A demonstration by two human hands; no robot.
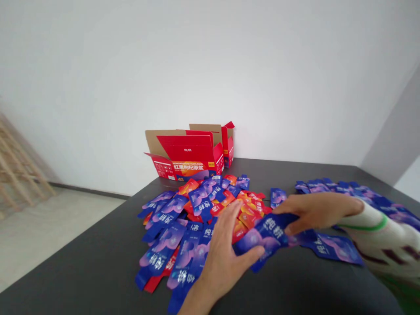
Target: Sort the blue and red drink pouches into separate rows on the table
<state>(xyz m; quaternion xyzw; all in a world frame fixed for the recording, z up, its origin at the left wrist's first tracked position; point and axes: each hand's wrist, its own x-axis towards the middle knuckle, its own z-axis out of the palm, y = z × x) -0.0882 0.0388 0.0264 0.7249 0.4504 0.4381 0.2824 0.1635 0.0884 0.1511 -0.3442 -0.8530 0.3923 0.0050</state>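
My right hand (310,212) is closed on a blue pouch (262,236) with purple round shapes and white characters, its thumb on top near the pouch's right end. The pouch is held slanted above the dark table. At the other end, my left hand (226,253) has its fingers stretched out and thumb apart, around the pouch's left end; whether it touches is unclear. Behind my left hand lies a heap of blue pouches (170,210) mixed with red-orange pouches (251,203). Under and beside my right forearm, another blue pouch (337,248) lies flat.
Spread blue pouches (361,192) lie in rows at the right of the black table (108,245). At the back stand an open red carton (187,151) and a second red carton (229,146) behind it. A wooden slatted frame (19,166) leans at the far left.
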